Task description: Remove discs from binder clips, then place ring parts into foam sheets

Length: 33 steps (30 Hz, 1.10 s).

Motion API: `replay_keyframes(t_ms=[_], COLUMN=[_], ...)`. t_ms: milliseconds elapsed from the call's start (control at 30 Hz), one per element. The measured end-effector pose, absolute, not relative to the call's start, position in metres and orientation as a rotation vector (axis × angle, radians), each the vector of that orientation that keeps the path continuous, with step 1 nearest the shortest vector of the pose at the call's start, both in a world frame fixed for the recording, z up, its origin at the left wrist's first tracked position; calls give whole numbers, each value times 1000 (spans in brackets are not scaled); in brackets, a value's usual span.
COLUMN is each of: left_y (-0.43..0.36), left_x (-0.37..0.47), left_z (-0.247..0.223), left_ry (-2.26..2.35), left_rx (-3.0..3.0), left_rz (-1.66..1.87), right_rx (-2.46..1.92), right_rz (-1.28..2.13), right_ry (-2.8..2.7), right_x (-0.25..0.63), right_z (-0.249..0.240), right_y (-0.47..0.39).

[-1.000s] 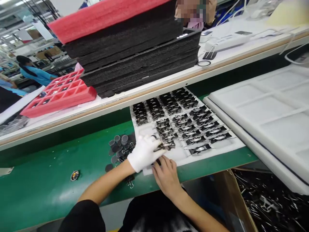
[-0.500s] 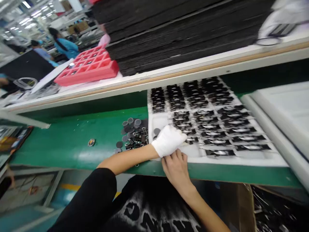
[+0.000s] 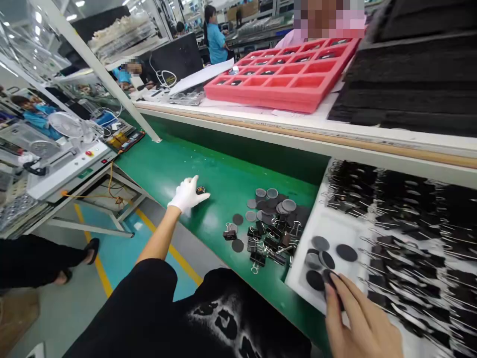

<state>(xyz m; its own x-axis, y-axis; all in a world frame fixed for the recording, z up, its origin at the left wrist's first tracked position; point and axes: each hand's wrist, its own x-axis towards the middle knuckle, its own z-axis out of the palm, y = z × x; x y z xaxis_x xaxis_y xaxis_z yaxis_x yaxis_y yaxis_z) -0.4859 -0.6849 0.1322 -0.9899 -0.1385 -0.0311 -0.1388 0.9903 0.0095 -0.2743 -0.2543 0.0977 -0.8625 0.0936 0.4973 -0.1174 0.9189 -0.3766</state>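
My left hand [image 3: 187, 194], in a white glove, is at the left part of the green bench [image 3: 219, 174], thumb and fingers apart around a small round metallic part [image 3: 200, 190]. Whether it touches the part is unclear. At the lower right, my bare right hand [image 3: 357, 313] pinches a black disc [image 3: 333, 286] over the white tray [image 3: 301, 271]. Several dark discs [image 3: 347, 252] lie in the tray's near left compartment. Rows of black pieces with binder clips [image 3: 402, 268] fill other compartments. Between my hands are loose grey discs [image 3: 288, 205] and black binder clips [image 3: 274, 243].
A red compartment tray [image 3: 261, 97] sits on the raised shelf [image 3: 238, 119], beside a black foam stack [image 3: 410, 84]. A slanted white post [image 3: 108, 79] rises at the left. A machine [image 3: 74, 169] and a person's legs [image 3: 48, 261] are farther left. Other people are behind.
The view has swung left. My gloved left hand has moved from the white tray to the round part on the bench. My right hand, previously at the tray's front edge, now holds a disc.
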Motion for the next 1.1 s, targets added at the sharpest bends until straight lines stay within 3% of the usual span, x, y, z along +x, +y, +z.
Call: replay_keyframes(t_ms=[133, 300, 400, 500, 633, 833, 933, 1100], left_y=[-725, -679, -645, -625, -620, -621, -621, -622], left_x=[-483, -503, -525, -547, -563, -564, -564, -564], left_z=[93, 68, 65, 66, 69, 69, 69, 67], left_ry=[3064, 3071, 3039, 2983, 2924, 2898, 2876, 2882], left_rx=[-18, 395, 613, 800, 922, 886, 884, 883], left_rz=[225, 415, 427, 420, 358, 322, 323, 358], right_rx=[34, 40, -117, -218, 48, 520, 602, 556], right_rz=[1137, 2209, 2567, 2440, 2010, 1568, 1273, 1070], right_ry=[-2644, -2735, -2582, -2660, -2859, -3068, -3138, -3284], right_x=[-311, -412, -476, -528, -567, -579, -579, -588], right_z=[122, 139, 133, 119, 99, 85, 85, 83], right_y=[-263, -323, -370, -399, -410, -418, -421, -423])
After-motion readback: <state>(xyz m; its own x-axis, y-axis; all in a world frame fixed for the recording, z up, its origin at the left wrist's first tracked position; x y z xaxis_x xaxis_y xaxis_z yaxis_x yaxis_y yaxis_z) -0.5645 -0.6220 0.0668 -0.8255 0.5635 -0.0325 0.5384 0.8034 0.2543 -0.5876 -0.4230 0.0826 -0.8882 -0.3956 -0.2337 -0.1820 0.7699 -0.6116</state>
